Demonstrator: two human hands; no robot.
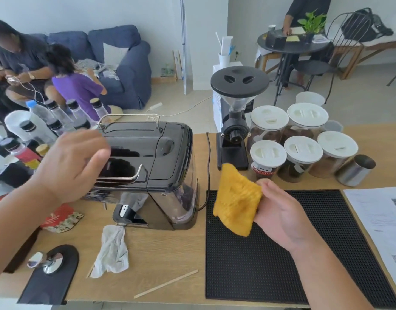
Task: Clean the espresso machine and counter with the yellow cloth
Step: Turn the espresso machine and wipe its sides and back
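- Right hand (pixel 279 217) pinches the yellow cloth (pixel 235 199) above the black mat (pixel 282 265), long axis upright, tip pointing up.
- Left hand (pixel 69 166), loosely open and empty, hovers over the espresso machine (pixel 152 166) on the counter (pixel 165 253).

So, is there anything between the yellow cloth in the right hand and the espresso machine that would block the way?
Nothing visible blocks it. The right hand holds the yellow cloth in the air above the black mat, just right of the espresso machine. Only the machine's black cord hangs in the gap. The left hand hovers over the machine's left side.
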